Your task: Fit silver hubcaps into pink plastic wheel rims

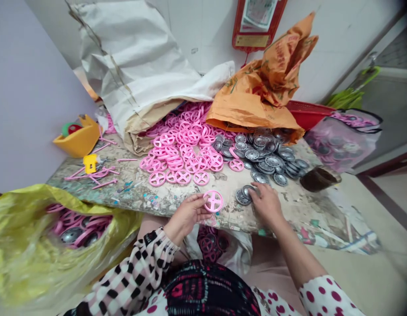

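Note:
My left hand (189,214) pinches a pink plastic wheel ring (213,201) with cross spokes at the table's front edge. To its right, the fingers of my right hand (266,202) are on a grey hubcap-like disc (244,195) lying on the table; another disc seems to overlap it. Whether those fingers grip it or only touch it is hard to see. Beyond my left hand lies a heap of pink wheel rings (183,151). Behind my right hand spreads a pile of grey discs (272,161).
A white sack (140,52) and an orange sack (252,103) open onto the heaps. A dark cup-like container (318,178) stands right. Left are a yellow holder (78,139) and pink sticks (102,175). A yellow bag (22,237) holds assembled wheels below the worn table (145,199).

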A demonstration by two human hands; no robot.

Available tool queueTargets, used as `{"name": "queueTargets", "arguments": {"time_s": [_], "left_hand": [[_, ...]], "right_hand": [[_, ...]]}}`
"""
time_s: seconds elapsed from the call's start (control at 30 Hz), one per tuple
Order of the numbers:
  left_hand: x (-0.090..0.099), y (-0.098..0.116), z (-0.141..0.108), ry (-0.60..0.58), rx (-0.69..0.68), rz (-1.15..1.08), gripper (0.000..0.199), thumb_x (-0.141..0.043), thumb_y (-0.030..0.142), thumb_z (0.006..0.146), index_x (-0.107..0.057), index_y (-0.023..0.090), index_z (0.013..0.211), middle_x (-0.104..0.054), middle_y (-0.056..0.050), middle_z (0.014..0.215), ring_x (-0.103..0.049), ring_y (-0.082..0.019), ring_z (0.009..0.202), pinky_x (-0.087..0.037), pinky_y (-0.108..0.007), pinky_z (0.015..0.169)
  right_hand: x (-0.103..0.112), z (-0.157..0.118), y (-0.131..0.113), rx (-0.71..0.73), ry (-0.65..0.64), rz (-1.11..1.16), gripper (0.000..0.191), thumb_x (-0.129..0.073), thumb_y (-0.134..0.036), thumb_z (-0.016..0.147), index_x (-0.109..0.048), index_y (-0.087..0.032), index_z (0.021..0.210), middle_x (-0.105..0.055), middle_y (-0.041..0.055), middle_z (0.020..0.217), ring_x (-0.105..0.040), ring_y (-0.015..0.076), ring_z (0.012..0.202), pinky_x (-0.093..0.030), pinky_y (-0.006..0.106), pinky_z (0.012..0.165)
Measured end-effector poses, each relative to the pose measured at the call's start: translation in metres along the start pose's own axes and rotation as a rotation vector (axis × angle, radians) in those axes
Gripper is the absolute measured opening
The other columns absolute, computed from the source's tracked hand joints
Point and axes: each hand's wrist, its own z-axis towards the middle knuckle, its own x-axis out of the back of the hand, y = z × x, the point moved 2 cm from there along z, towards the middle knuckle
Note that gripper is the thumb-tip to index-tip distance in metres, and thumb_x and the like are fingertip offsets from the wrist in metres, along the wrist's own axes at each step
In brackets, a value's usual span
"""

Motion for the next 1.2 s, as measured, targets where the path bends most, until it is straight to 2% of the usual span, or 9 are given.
{"name": "queueTargets", "arguments": {"time_s": [0.13,0.3,0.4,0.5,0.6,0.7,0.8,0.97,1.2], "left_hand": [[-0.002,0.000,-0.002,-0.015,0.021,-0.073,0.009,-0.060,0.010,0.080,-0.058,0.014,0.087,-0.066,-0.004,0.070,-0.066,-0.016,0.060,-0.057,-0.027,0.059],[-0.003,-0.003,-0.001,-0.035,0.070,-0.140,0.010,-0.059,0.007,0.080,-0.060,0.013,0.089,-0.068,-0.006,0.075,-0.068,-0.016,0.066,-0.056,-0.026,0.063],[-0.002,-0.006,0.001,-0.044,0.068,-0.154,0.010,-0.061,0.009,0.080,-0.060,0.013,0.089,-0.069,-0.006,0.075,-0.067,-0.016,0.066,-0.056,-0.026,0.063],[-0.005,-0.010,0.002,-0.065,0.040,-0.151,0.013,-0.065,0.011,0.078,-0.060,0.013,0.089,-0.068,-0.005,0.074,-0.067,-0.015,0.066,-0.055,-0.026,0.063],[-0.011,-0.013,-0.001,-0.105,-0.026,-0.136,0.020,-0.071,0.015,0.073,-0.060,0.014,0.089,-0.067,-0.004,0.076,-0.066,-0.015,0.067,-0.055,-0.026,0.064],[-0.014,-0.015,-0.005,-0.117,-0.069,-0.078,0.027,-0.077,0.020,0.066,-0.059,0.014,0.086,-0.066,-0.002,0.074,-0.064,-0.014,0.063,-0.055,-0.027,0.062],[-0.014,-0.017,-0.008,-0.112,-0.076,-0.041,0.034,-0.080,0.026,0.062,-0.058,0.015,0.085,-0.066,-0.002,0.074,-0.064,-0.015,0.063,-0.055,-0.029,0.061],[-0.016,-0.018,-0.010,-0.109,-0.115,0.004,0.037,-0.081,0.030,0.059,-0.057,0.015,0.083,-0.063,-0.001,0.073,-0.062,-0.015,0.063,-0.055,-0.028,0.058],[-0.013,-0.020,-0.007,-0.071,-0.161,0.191,0.030,-0.076,0.032,0.059,-0.057,0.015,0.076,-0.059,0.001,0.066,-0.057,-0.013,0.056,-0.049,-0.025,0.051]], "right_hand": [[0.000,0.009,0.010,-0.028,-0.075,0.072,0.042,-0.063,-0.038,0.077,-0.065,-0.015,0.112,-0.061,0.0105,0.102,-0.055,0.0247,0.096,-0.041,0.037,0.088],[0.006,0.013,0.014,-0.255,-0.010,0.398,0.037,-0.067,-0.040,0.065,-0.068,-0.014,0.092,-0.059,0.0048,0.079,-0.054,0.0187,0.073,-0.042,0.031,0.070],[0.014,0.005,-0.005,-0.351,0.003,0.783,0.034,-0.066,-0.044,0.064,-0.060,-0.016,0.082,-0.053,-0.0013,0.064,-0.046,0.0129,0.055,-0.037,0.025,0.052],[0.018,-0.015,-0.048,-0.292,-0.028,1.032,0.034,-0.066,-0.047,0.068,-0.053,-0.019,0.084,-0.052,-0.0032,0.065,-0.042,0.0112,0.050,-0.034,0.023,0.045],[0.016,-0.039,-0.091,-0.131,0.010,0.911,0.022,-0.059,-0.040,0.079,-0.055,-0.019,0.083,-0.052,-0.0009,0.070,-0.048,0.0138,0.061,-0.041,0.026,0.057],[0.015,-0.055,-0.111,0.041,0.091,0.670,0.018,-0.054,-0.036,0.084,-0.058,-0.019,0.086,-0.053,0.0040,0.084,-0.051,0.0168,0.075,-0.043,0.030,0.070],[0.015,-0.056,-0.107,0.040,0.047,0.630,0.027,-0.056,-0.039,0.084,-0.056,-0.018,0.100,-0.054,0.0057,0.093,-0.051,0.0172,0.078,-0.044,0.031,0.073],[0.014,-0.052,-0.099,0.012,-0.268,0.779,0.023,-0.052,-0.039,0.086,-0.056,-0.020,0.097,-0.059,0.0011,0.082,-0.055,0.0167,0.075,-0.044,0.028,0.068],[0.000,-0.065,-0.100,-0.049,-0.172,0.812,0.020,-0.052,-0.039,0.086,-0.055,-0.020,0.093,-0.059,-0.0004,0.077,-0.055,0.0154,0.069,-0.043,0.026,0.064]]}}
